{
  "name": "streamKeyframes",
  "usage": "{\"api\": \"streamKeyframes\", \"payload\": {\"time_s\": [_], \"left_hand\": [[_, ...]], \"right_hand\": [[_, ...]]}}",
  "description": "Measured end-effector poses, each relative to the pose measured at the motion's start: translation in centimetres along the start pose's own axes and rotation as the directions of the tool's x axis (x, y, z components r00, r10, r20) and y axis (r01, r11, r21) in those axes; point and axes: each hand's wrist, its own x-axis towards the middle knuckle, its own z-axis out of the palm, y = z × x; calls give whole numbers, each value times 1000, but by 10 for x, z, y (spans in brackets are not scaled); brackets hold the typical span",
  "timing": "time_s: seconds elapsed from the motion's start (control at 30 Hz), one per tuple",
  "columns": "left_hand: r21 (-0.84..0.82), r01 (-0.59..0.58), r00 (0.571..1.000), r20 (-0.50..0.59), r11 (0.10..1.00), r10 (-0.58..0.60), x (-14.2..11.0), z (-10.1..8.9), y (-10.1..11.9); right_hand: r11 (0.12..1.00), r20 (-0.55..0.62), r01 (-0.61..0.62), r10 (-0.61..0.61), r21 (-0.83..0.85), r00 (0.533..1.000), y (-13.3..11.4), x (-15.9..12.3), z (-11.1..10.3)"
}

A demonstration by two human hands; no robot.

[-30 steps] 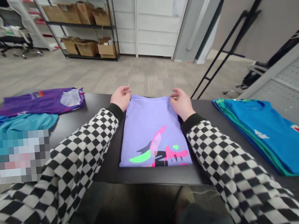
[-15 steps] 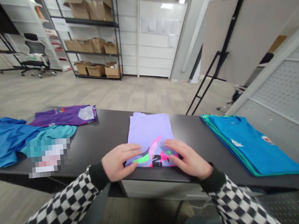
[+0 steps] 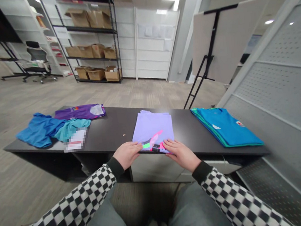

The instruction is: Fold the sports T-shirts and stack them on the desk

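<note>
I have the lilac shirt (image 3: 151, 125) folded into a near-rectangle on the worktop (image 3: 112, 130), its near edge close along the worktop's front edge and its pink, green and black print at that end. Left hand (image 3: 127, 154) is on the shirt's near left corner, palm down, fingers straight and close together; right hand (image 3: 183, 154) mirrors it on the near right corner, fingertips over the print. Both thumbs sit low by the shirt's near edge; I can't tell whether either grip has cloth pinched or is just resting on it. Shirt's far edge is untouched, layers slightly uneven at its far left corner. Right of the shirt, well apart: blue pile (image 3: 227, 127), folded flat, green showing along its left side, white mark and small red-and-white badge on top. Left of the shirt, also well apart: blue top (image 3: 40, 131) in a loose heap, teal top (image 3: 74, 126) against it, purple top (image 3: 79, 113) just behind those, pale neck area toward the shirt. Near part of the teal top is pixelated, I can't read it. Beyond the shirt, across the floor: rack (image 3: 93, 58) with cartons, white cabinet (image 3: 152, 49) beside it.
</note>
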Motion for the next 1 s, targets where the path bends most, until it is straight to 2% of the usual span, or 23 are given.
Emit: {"api": "streamKeyframes", "payload": {"time_s": [0.1, 0.17, 0.27, 0.37, 0.53, 0.6, 0.67, 0.77, 0.83, 0.93, 1.0], "left_hand": [[-8, -28, 995, -94, 1000, 27, -3, -2, 13], [-16, -83, 992, -95, 996, 81, -3, -12, 22], [-58, -188, 978, -99, 981, 181, -6, -39, 39], [-138, -235, 962, -173, 962, 210, -12, -76, 60], [-263, -131, 951, -304, 956, 47, -5, -141, 93], [-326, -46, 936, -344, 944, -73, 9, -161, 100], [-423, 73, 899, -365, 903, -244, 27, -173, 98], [-650, 181, 831, -301, 738, -469, 59, -173, 78], [-788, 188, 817, -206, 587, -538, 80, -159, 55], [-878, 214, 810, -85, 427, -580, 109, -123, 9], [-877, 255, 805, -41, 408, -592, 128, -92, -25]], "right_hand": [[1000, -56, -1, 2, 23, 998, -6, -8, 3], [998, -71, 10, -6, 56, 997, -11, -13, -1], [990, -104, 62, -48, 129, 993, -25, -27, -17], [969, -167, 107, -70, 221, 983, -49, -43, -49], [925, -225, 24, 67, 378, 972, -93, -53, -117], [893, -241, -35, 159, 449, 957, -102, -46, -139], [831, -266, -91, 276, 548, 924, -102, -34, -155], [677, -203, -148, 411, 721, 889, -85, -6, -162], [564, -113, -180, 444, 806, 889, -64, 15, -156], [445, -12, -230, 478, 865, 878, -21, 51, -132], [420, 14, -263, 510, 868, 860, 11, 77, -109]]}}
